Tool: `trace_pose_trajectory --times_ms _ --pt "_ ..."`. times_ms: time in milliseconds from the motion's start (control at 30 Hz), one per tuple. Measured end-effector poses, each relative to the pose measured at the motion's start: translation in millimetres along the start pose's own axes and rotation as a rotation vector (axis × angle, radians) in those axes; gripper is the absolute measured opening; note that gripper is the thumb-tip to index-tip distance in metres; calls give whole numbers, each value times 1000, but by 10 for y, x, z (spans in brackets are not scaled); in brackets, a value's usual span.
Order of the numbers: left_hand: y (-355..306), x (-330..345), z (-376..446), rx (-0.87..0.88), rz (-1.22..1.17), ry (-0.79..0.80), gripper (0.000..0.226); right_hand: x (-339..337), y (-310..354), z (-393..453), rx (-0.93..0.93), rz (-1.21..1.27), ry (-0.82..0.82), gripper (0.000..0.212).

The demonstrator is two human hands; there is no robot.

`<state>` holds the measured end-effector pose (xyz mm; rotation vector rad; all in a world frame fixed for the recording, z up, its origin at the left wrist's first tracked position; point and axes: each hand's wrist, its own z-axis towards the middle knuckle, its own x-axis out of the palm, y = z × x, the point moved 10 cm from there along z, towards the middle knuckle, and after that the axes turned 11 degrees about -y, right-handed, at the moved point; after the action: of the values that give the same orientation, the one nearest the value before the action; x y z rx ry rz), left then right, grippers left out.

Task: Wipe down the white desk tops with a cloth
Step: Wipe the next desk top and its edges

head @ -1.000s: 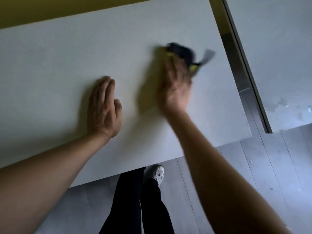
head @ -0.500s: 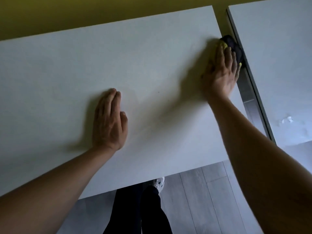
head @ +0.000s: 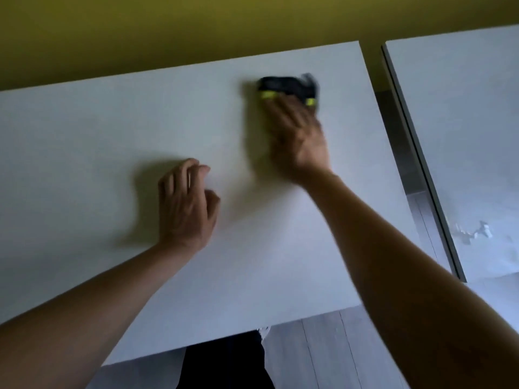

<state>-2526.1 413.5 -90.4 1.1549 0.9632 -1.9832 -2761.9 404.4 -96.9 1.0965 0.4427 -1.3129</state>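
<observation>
- White desk top (head: 112, 164): broad, flat, bare around the hands. Far edge meets the yellow wall (head: 196, 29); right edge drops into a narrow gap; near edge lies at the person's legs (head: 224, 360).
- Second desk top (head: 463, 136): sits right of the gap, well apart from the cloth. Pale flecks or smears (head: 471, 231) show on it; likely needs a wipe too.
- Right hand (head: 297, 136): blurred, fingers laid flat and spread over the dark cloth (head: 286, 85), pressing it to the desk near the far right corner. Not pinching, as far as the blur allows.
- Left hand (head: 185, 203): mid-desk, fingers loosely curled, holding nothing; contact with the surface cannot be told.
- Judgement: step in hand is a stroke along the far strip. Best kept flat-palmed, with even pressure and overlapping passes.
- Room: open run to the left. Right edge and wall are near; stroke should stop short so the cloth does not slip into the gap.
</observation>
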Motion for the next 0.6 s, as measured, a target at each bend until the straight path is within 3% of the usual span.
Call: trace_pose_trajectory --times_ms 133,267,333,467,600 --pt "-170 332 707 10 -39 7 57 -444 -1161 75 398 -244 -26 67" --pt "-318 638 1022 15 -46 22 61 -374 -1165 129 582 -350 -86 68" --pt "-325 647 1020 28 -49 -21 59 -70 -785 297 452 -316 -68 69" --pt "-287 603 995 -32 -25 -83 49 553 331 698 -43 -8 38 55" --pt "-268 600 992 -116 -17 -43 52 808 581 907 -291 46 231 56"
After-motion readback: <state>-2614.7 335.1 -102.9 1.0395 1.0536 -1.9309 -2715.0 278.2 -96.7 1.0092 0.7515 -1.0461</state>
